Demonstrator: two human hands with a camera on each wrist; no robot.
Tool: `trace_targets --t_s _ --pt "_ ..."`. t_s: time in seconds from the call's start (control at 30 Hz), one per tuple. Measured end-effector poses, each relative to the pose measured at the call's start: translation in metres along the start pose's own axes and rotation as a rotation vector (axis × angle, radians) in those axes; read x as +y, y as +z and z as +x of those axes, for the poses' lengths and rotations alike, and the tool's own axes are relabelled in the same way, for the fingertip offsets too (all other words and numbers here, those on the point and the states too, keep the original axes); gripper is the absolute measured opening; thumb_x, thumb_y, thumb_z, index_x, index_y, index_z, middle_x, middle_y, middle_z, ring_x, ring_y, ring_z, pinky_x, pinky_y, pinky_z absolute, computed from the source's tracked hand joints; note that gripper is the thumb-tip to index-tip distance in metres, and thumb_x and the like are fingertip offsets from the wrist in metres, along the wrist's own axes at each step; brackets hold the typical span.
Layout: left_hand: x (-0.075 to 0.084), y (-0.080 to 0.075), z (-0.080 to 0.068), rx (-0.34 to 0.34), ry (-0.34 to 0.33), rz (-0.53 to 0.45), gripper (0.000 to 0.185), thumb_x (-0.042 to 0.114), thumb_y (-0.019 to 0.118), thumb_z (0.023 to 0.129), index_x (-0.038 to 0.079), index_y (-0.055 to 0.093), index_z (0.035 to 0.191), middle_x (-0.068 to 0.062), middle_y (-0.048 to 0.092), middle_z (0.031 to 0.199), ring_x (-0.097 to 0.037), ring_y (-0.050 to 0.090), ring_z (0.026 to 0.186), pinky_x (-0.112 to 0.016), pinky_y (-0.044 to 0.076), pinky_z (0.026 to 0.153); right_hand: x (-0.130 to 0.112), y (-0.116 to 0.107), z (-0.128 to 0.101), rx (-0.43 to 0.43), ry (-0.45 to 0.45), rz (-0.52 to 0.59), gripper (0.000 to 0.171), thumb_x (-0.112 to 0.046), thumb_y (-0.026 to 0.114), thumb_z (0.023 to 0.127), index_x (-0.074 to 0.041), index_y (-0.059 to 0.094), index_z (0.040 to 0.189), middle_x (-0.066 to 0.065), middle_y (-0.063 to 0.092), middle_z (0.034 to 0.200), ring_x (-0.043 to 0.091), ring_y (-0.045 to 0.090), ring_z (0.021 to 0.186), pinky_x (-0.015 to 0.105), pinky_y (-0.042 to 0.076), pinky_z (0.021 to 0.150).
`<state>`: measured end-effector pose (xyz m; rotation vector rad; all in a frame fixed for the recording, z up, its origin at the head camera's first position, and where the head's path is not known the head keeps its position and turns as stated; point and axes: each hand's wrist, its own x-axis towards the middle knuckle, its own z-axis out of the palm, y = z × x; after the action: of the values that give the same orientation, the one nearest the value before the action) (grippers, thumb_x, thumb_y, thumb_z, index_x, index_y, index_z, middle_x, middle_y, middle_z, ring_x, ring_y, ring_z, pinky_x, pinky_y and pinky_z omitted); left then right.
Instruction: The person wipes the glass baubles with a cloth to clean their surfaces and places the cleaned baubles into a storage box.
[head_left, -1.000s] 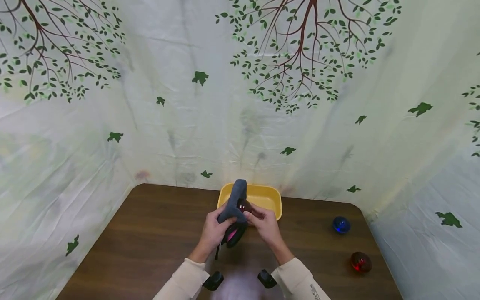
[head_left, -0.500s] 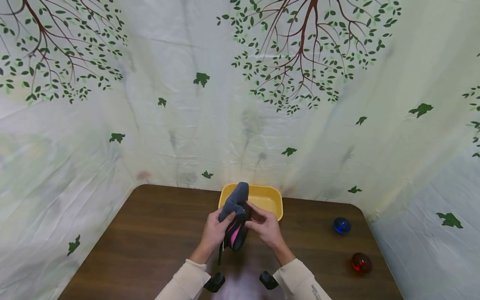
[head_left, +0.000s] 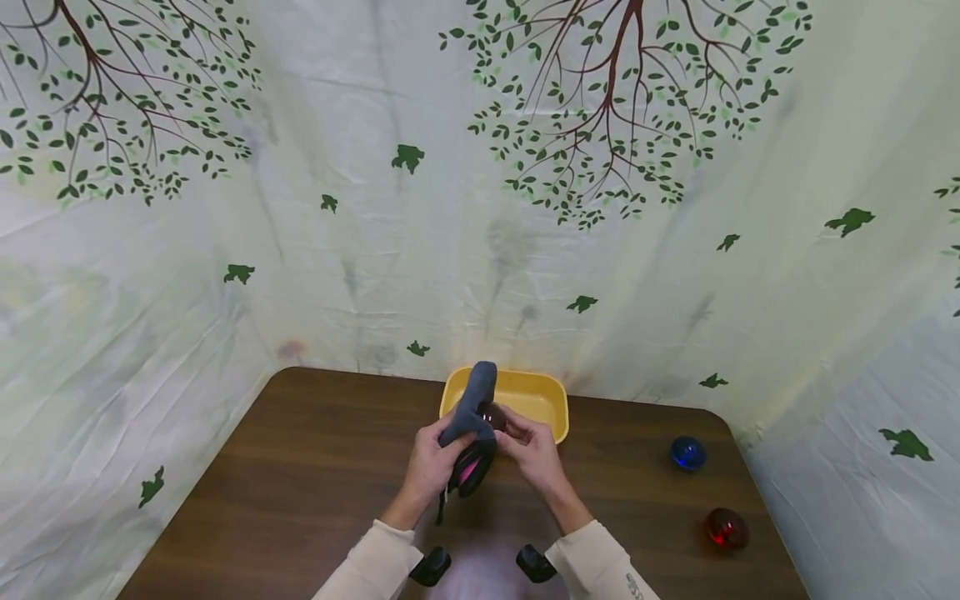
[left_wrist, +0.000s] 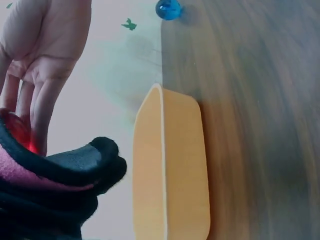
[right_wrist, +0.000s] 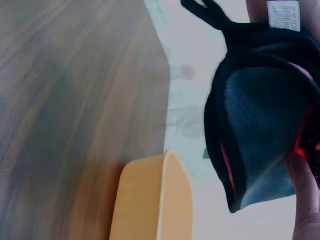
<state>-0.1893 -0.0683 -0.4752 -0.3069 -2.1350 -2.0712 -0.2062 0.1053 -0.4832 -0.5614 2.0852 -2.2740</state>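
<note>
My left hand (head_left: 426,463) grips a dark grey fabric pouch (head_left: 477,390) with pink lining, held upright above the table in front of the yellow tray (head_left: 553,401). My right hand (head_left: 529,450) pinches a shiny red ball (head_left: 491,414) at the pouch's mouth. In the left wrist view the right hand's fingers (left_wrist: 35,100) lie on the red ball (left_wrist: 18,131) against the pouch (left_wrist: 60,172). The right wrist view shows the pouch (right_wrist: 257,115) with a red glow (right_wrist: 303,145) at its edge.
A blue ball (head_left: 687,452) and a second red ball (head_left: 726,528) lie on the brown table (head_left: 300,467) at the right. The tray (left_wrist: 170,175) stands at the far edge against a leaf-printed backdrop (head_left: 480,208). Wrist cameras (head_left: 431,565) sit near my sleeves.
Half a second ago the red ball was hidden inside the pouch mouth; now it shows again between my right fingers. Both hands stay close together in front of the tray.
</note>
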Motion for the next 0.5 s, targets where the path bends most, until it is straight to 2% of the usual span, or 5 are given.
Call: trace_targets --t_s 0.1,0.2,0.33,0.5 --pt "-0.0011 0.0028 -0.0008 0.042 -0.035 -0.023 0.030 0.009 0.065 0.092 -0.009 0.063 0.117 -0.024 0.068 0.106 -0.021 0.068 0.091 -0.031 0.055 0.083 0.0024 -0.0015 -0.0006 -0.047 -0.099 0.012 0.054 0.011 0.067 0.083 0.010 0.048 0.134 0.028 0.050 0.134 0.026 0.055 0.120 0.031 0.047 0.095" --pt "-0.0017 0.0044 -0.0006 0.077 -0.062 -0.072 0.028 0.011 0.062 0.094 -0.012 0.063 0.110 -0.023 0.069 0.098 -0.012 0.068 0.080 -0.026 0.056 0.074 0.0037 -0.0024 0.0003 -0.087 -0.157 0.002 0.059 0.013 0.069 0.080 0.009 0.049 0.135 0.027 0.048 0.137 0.031 0.049 0.125 0.033 0.044 0.098" --pt "-0.0021 0.0027 0.0001 0.081 -0.062 -0.123 0.028 0.009 0.061 0.094 -0.015 0.061 0.111 -0.024 0.068 0.098 -0.009 0.067 0.079 -0.024 0.056 0.074 0.0028 -0.0021 0.0018 -0.088 -0.168 -0.036 0.059 0.012 0.071 0.079 0.007 0.051 0.134 0.026 0.050 0.136 0.034 0.050 0.123 0.036 0.045 0.096" --pt "-0.0048 -0.0026 -0.0016 0.036 -0.036 -0.080 0.028 0.000 0.066 0.088 -0.012 0.063 0.114 -0.025 0.067 0.102 -0.015 0.067 0.085 -0.025 0.055 0.079 0.0015 -0.0004 0.0009 -0.057 -0.145 -0.034 0.056 0.013 0.069 0.080 0.011 0.050 0.132 0.030 0.052 0.131 0.036 0.052 0.119 0.036 0.046 0.094"
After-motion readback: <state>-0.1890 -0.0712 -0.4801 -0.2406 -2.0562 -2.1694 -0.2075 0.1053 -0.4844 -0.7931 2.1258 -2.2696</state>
